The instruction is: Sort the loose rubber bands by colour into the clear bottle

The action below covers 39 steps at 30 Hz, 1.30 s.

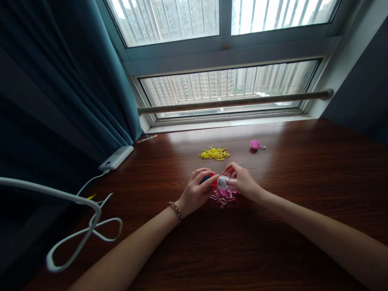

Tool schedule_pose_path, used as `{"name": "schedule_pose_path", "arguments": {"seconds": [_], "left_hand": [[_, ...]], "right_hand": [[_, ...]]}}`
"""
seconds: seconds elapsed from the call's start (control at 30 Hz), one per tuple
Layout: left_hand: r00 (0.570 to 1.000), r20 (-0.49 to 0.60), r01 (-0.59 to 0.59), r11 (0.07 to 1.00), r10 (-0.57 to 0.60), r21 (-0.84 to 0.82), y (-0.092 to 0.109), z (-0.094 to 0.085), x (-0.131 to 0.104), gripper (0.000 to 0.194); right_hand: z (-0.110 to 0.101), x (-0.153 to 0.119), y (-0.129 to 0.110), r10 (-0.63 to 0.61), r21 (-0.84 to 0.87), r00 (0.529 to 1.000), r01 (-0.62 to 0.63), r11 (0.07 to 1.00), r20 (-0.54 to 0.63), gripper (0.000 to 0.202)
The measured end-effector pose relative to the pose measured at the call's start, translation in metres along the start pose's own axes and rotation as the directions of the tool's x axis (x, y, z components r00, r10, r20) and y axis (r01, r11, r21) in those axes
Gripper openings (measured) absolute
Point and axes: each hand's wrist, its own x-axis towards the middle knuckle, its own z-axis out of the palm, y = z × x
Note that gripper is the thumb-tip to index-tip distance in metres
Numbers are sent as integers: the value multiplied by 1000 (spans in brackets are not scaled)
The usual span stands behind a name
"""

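The left hand [197,192] is closed around the red and blue end of a tube [222,183], probably to steady it, since its clear end points toward the right hand [244,182]. That one has its fingers curled at the clear end; whether they grip or merely touch, I cannot tell. The tube is held sideways, low over pink pieces [222,201] between the hands, presumably keeping them within easy reach. A yellow pile [214,153] lies apart, beyond both hands, so colours stay unmixed. A pink scoop [254,144] sits past the right hand, seemingly out of its way.
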Motion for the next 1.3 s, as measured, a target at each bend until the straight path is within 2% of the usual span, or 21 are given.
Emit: {"name": "schedule_pose_path", "arguments": {"seconds": [0.1, 0.2, 0.37, 0.5, 0.6, 0.7, 0.73, 0.8, 0.87, 0.97, 1.1, 1.23, 1.3], "left_hand": [[1000, -18, 1, 1000, 0, 31, 3, 0, -1, 43], [998, -47, 51, 997, -49, 61, 2, -1, 0, 42], [981, -125, 161, 984, -151, 75, -2, -2, 3, 38], [957, -146, 253, 967, -249, 16, -3, -2, 4, 36], [914, -190, 349, 933, -359, -84, -7, 0, 2, 37], [851, -234, 434, 880, -471, -191, -12, 3, -2, 42], [832, -246, 453, 865, -497, -217, -13, 4, -3, 43], [802, -274, 475, 844, -531, -247, -16, 6, -3, 44], [784, -299, 482, 837, -544, -260, -17, 6, -3, 44], [768, -307, 486, 824, -561, -290, -18, 6, -1, 42], [757, -304, 493, 811, -578, -313, -20, 6, 0, 42], [778, -283, 493, 824, -561, -278, -18, 3, 1, 38], [794, -270, 487, 835, -545, -254, -16, 2, 2, 37]], "right_hand": [[2, -2, -2, 22, 53, 999, -23, 998, 34, 22], [2, 0, -7, 46, 193, 995, -62, 979, 83, 23], [-8, 4, -15, 89, 462, 980, -162, 872, 176, 37], [-19, 10, -13, 85, 562, 977, -183, 806, 196, 34], [-22, 16, -5, 42, 503, 983, -128, 855, 178, 25], [-15, 17, 6, -102, 234, 989, 74, 969, 106, 22], [-11, 16, 10, -177, 108, 979, 166, 980, 104, 23], [-3, 11, 14, -321, -111, 931, 342, 933, 172, 30], [4, 3, 13, -407, -208, 866, 473, 856, 292, 39], [10, -10, 4, -457, -224, 781, 580, 783, 426, 38], [13, -21, -8, -492, -252, 720, 656, 711, 489, 34], [18, -24, -10, -550, -266, 620, 763, 590, 559, 32], [19, -23, -9, -541, -274, 599, 780, 563, 591, 29]]}}
